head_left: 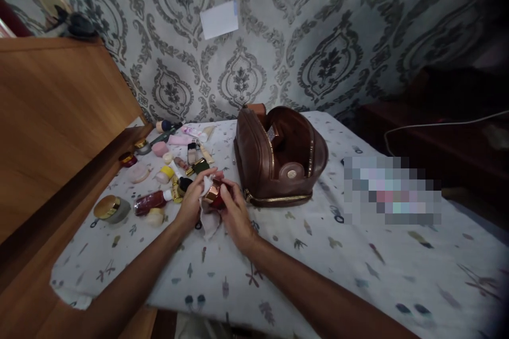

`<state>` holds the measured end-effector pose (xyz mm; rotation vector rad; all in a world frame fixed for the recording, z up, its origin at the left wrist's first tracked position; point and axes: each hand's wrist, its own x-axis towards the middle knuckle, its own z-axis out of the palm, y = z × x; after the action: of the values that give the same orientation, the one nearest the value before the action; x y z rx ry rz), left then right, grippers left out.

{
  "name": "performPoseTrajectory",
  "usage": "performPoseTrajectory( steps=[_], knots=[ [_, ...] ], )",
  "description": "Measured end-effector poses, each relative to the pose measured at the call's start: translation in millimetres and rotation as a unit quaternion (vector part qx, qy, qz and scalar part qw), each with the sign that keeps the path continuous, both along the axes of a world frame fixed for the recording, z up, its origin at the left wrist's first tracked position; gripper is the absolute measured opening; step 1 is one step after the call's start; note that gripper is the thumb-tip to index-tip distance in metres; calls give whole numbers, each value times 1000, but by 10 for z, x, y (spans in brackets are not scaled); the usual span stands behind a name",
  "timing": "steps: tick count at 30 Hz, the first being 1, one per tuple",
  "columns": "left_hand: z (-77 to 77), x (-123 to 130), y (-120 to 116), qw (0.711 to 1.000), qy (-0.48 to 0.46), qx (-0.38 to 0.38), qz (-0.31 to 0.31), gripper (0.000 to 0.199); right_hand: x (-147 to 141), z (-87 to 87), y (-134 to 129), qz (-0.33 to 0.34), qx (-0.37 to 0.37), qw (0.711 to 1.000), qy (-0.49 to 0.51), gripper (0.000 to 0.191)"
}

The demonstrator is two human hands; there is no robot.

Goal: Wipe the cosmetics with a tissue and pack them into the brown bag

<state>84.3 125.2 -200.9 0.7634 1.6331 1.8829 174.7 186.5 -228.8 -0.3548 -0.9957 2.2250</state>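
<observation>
Between my hands, over the patterned tablecloth (222, 283), is a small red jar with a shiny copper-gold lid (213, 192). My left hand (193, 198) has its fingers closed on a crumpled white cloth (209, 222), which is pressed against the jar's side and hangs below it. My right hand (237, 214) grips the jar from the right, thumb and fingers on its red part. Just behind and to the right, a brown leather toiletry bag (254, 169) stands unzipped, with a small glittery item (272, 135) inside it.
Left of my hands lie several cosmetics, among them a gold-lidded jar (108, 207), a dark red bottle (150, 203), a pink round case (137, 173) and a dark green bottle (201, 165). A pixelated object (392, 190) lies at right. A wooden panel (59, 100) borders the left side.
</observation>
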Motion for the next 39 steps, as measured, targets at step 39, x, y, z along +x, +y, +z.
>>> performPoseTrajectory(
  steps=[39],
  knots=[
    [224,67,-199,865,495,-82,25,25,162,171,153,-3,268,960,-83,30]
  ],
)
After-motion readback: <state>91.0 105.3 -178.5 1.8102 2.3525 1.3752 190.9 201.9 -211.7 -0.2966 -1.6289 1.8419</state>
